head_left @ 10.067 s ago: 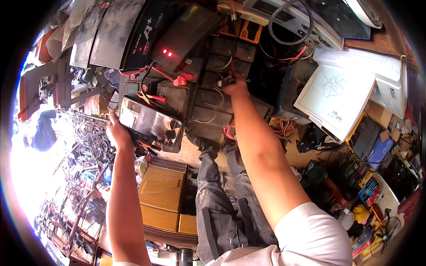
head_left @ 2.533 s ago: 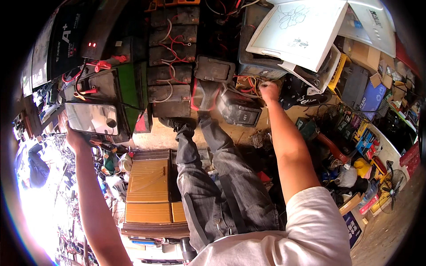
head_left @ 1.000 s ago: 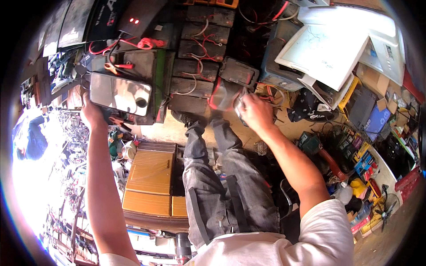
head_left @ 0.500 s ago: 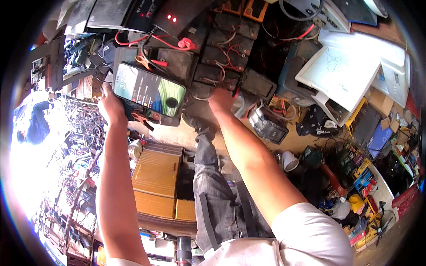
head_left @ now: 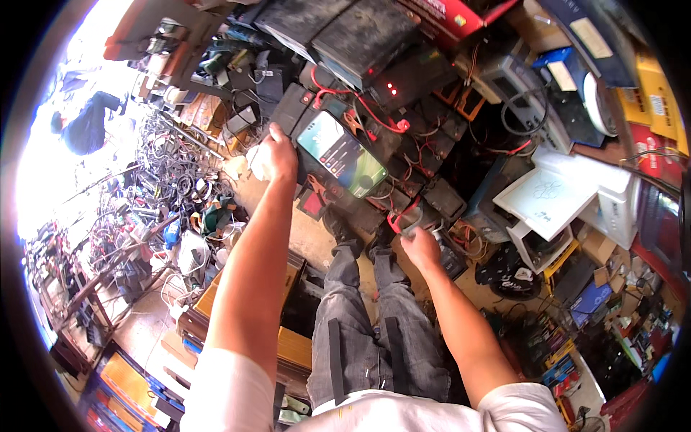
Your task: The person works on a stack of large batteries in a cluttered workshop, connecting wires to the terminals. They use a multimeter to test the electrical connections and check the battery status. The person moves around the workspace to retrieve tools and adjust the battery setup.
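A large smartphone [head_left: 342,155] with a lit screen lies face up on the dark batteries in front of me. Just left of it is my left hand [head_left: 275,157], thumb raised and fingers curled; a whitish patch beside them is too bright to make out. My right hand [head_left: 421,248] pinches a red-and-grey curved thing [head_left: 395,222], near the phone's lower right; its kind is unclear. Copper-coloured crocodile clips [head_left: 353,122] on red leads rest beyond the phone. Another clip [head_left: 315,184] lies below its near left edge.
Two red lights glow on a black box [head_left: 410,85] at the back. Tangled cables and adapters [head_left: 194,169] heap up on the left. To the right stands a white open case [head_left: 547,194]. Yellow-brown boxes [head_left: 295,345] stand beside my legs.
The view has swung and turned, so the batteries and phone sit farther right. My left hand has drawn away from the phone. My right hand has come back towards me off the batteries.
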Demonstrator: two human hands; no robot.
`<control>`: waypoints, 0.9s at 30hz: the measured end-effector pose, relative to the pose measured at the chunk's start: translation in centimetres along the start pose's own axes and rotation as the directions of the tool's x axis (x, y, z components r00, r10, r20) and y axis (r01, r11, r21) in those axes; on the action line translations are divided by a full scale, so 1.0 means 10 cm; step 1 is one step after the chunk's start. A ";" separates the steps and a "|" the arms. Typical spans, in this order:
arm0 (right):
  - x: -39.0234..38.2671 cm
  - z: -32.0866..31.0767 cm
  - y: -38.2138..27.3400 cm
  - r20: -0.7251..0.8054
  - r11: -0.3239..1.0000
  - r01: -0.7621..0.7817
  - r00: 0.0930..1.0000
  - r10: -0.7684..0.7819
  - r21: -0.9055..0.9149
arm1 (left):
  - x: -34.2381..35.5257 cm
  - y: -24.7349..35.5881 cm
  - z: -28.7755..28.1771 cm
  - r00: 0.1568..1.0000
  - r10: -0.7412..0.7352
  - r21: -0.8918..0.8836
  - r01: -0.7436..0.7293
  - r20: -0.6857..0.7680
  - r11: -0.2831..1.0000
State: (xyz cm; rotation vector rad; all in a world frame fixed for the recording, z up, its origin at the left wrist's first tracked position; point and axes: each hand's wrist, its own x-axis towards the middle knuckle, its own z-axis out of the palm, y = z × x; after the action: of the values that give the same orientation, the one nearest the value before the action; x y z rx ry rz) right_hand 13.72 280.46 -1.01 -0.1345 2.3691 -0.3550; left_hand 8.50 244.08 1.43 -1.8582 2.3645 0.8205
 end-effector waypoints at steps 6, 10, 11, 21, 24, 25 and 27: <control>-0.45 -0.77 -0.20 0.069 0.960 0.056 0.995 -0.078 0.274 | -0.26 -0.66 -0.30 0.975 -0.207 -0.312 0.173 -0.077 0.934; -0.09 -1.09 -0.98 0.027 0.564 0.024 0.996 -0.082 0.826 | -1.13 -1.47 -1.08 0.972 -0.236 -0.448 0.204 -0.016 0.870; 0.03 -1.10 -1.13 0.015 0.484 0.034 0.995 -0.099 0.874 | -1.34 -1.77 -1.17 0.948 -0.314 -0.475 0.255 -0.049 0.842; 0.62 -1.09 -1.32 0.308 0.434 -0.209 0.936 -0.172 0.876 | -3.27 -2.84 -2.34 0.682 -0.723 -0.538 0.652 0.109 0.534; 0.52 -1.25 -1.45 0.250 0.430 -0.126 0.937 -0.245 0.894 | -3.43 -2.72 -2.47 0.643 -0.759 -0.545 0.676 0.107 0.496; 0.49 -1.29 -1.51 0.229 0.439 -0.092 0.936 -0.269 0.894 | -3.41 -2.73 -2.48 0.662 -0.744 -0.568 0.646 0.084 0.511; 0.36 -1.50 -1.64 0.193 0.474 -0.025 0.932 -0.308 0.880 | -3.32 -2.68 -2.51 0.677 -0.723 -0.586 0.644 0.139 0.491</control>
State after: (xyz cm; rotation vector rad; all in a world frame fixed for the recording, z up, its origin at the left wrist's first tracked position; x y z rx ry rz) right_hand 0.82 267.28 11.88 0.0966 1.5703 -1.4779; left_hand 49.94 259.39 23.78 -2.8404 1.1407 1.4312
